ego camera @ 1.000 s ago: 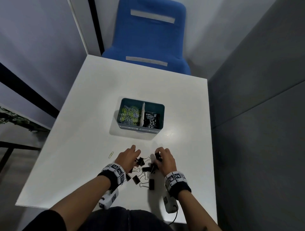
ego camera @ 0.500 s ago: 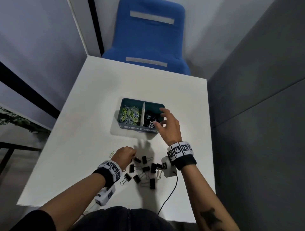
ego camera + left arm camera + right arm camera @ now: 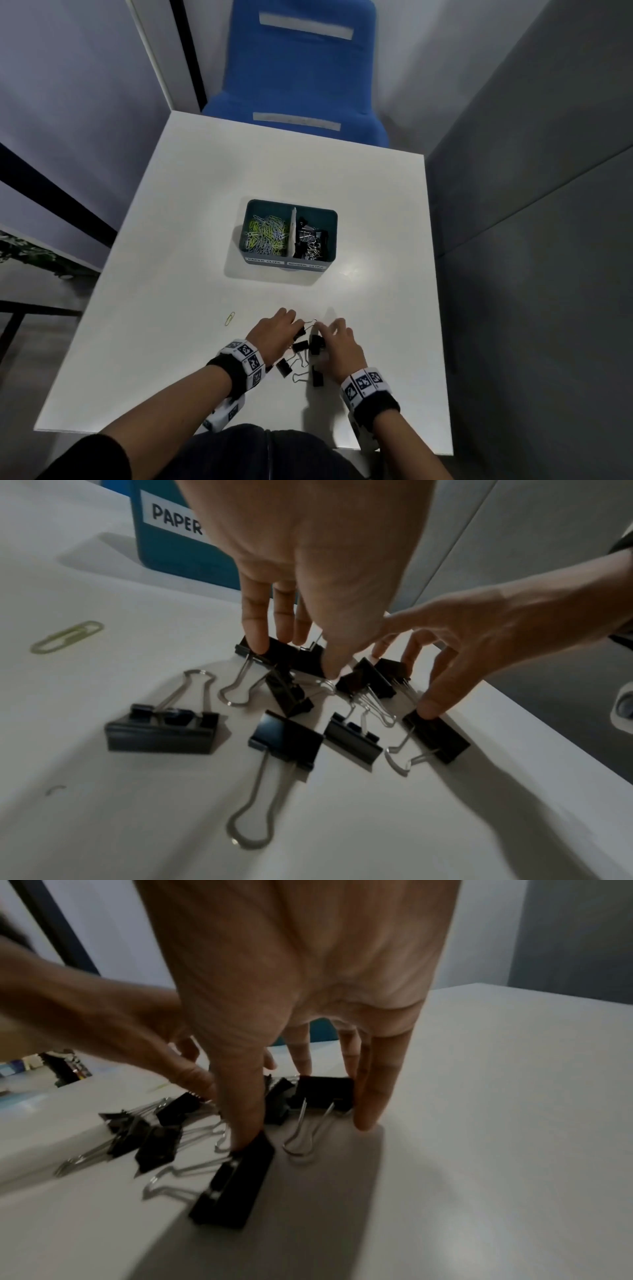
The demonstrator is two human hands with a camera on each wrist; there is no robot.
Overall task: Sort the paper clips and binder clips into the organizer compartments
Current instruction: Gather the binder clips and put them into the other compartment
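Note:
A teal organizer (image 3: pixel 253 205) stands mid-table, with coloured paper clips (image 3: pixel 265 234) in its left compartment and binder clips (image 3: pixel 310 241) in its right one. Several black binder clips (image 3: pixel 284 731) lie loose near the front edge. My left hand (image 3: pixel 294 656) reaches down on the pile's far side and pinches a binder clip (image 3: pixel 274 649) between fingers and thumb. My right hand (image 3: pixel 301 1118) hangs spread over the pile: its thumb presses one clip (image 3: pixel 232 1183), its fingers (image 3: pixel 369 1096) stand straight around another (image 3: pixel 325 1091). One yellow-green paper clip (image 3: pixel 230 318) lies alone to the left.
The white table (image 3: pixel 171 274) ends close on the right, beside a grey wall (image 3: pixel 531 240). A blue chair (image 3: pixel 298 75) stands behind the far edge. The organizer's front labels (image 3: pixel 176 520) face me.
My right hand has come back from the organizer's right compartment to the loose pile, fingers down. My left hand stayed at the pile and closed on a clip.

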